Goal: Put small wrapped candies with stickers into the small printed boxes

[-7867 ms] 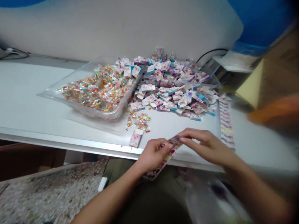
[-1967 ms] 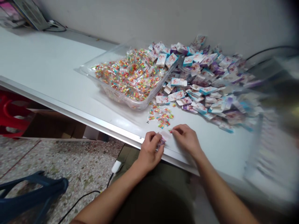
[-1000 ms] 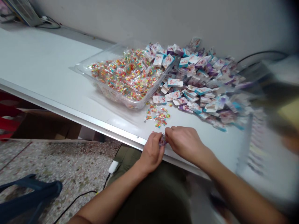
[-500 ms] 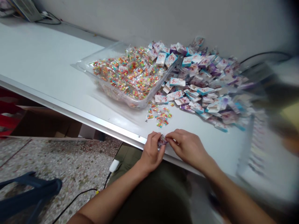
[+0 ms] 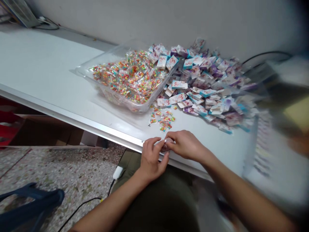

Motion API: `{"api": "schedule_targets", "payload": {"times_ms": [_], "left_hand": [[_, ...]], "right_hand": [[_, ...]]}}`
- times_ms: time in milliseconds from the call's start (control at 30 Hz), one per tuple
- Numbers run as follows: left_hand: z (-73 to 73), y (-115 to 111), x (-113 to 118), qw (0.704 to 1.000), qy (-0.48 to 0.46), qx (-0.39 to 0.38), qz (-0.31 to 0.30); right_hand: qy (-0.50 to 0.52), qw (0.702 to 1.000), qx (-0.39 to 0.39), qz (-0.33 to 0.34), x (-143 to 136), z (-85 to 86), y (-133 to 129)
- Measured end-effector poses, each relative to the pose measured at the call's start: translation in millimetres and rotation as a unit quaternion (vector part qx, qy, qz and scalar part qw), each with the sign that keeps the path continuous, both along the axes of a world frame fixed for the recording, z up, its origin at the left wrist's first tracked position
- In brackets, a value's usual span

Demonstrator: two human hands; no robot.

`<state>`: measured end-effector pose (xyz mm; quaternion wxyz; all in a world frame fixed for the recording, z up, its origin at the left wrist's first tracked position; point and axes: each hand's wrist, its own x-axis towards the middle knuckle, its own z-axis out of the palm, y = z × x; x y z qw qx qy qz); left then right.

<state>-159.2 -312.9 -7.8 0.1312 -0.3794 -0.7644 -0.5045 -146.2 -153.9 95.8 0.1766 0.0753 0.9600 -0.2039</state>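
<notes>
Left hand [image 5: 152,158] and right hand [image 5: 182,145]: fingers closed on one small printed box [image 5: 165,147], partly hidden, at the counter's [image 5: 60,83] front edge. Just beyond: loose candy packets [image 5: 165,120]. Farther back: clear tub [image 5: 142,106] of similar packets; beside it, a heap of small boxes [image 5: 205,83].

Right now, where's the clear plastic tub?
In the head view, the clear tub sits left of the heaped little boxes, just beyond the loose candy packets.
</notes>
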Motion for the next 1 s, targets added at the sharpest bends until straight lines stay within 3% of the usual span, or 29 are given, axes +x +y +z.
{"api": "schedule_targets", "payload": {"times_ms": [100, 200, 300, 400, 467, 533, 633, 733, 1000], "left_hand": [[16.6, -14, -10, 0.98, -0.188, 0.019, -0.053], [27.2, -19, -23, 0.9, -0.423, 0.042, -0.101], [31.6, -17, -30, 0.823, -0.55, 0.061, -0.125], [33.4, -14, -30, 0.802, -0.58, 0.078, -0.115], [33.6, -12, -28, 0.799, -0.587, 0.082, -0.103], [33.2, -12, -26, 0.8, -0.585, 0.086, -0.098], [32.7, -12, -26, 0.804, -0.58, 0.09, -0.097], [33.7, -12, -26, 0.794, -0.592, 0.098, -0.1], [33.6, -12, -28, 0.764, -0.622, 0.119, -0.122]], "right_hand": [[0.016, 0.999, -0.028, 0.01, 3, -1.2, -5], [0.039, 0.996, -0.076, -0.013, 9, -8.6, -11], [0.079, 0.981, -0.167, -0.068, 21, -18.9, -16], [0.174, 0.954, -0.211, -0.12, 39, -29.5, -19], [0.283, 0.94, -0.156, -0.109, 52, -35.4, -21], [0.36, 0.929, -0.069, -0.046, 63, -40.5, -22], [0.359, 0.931, 0.039, 0.051, 70, -47.6, -23], [0.347, 0.93, 0.095, 0.077, 69, -53.3, -23], [0.354, 0.927, 0.093, 0.081, 71, -56.5, -28]]}}
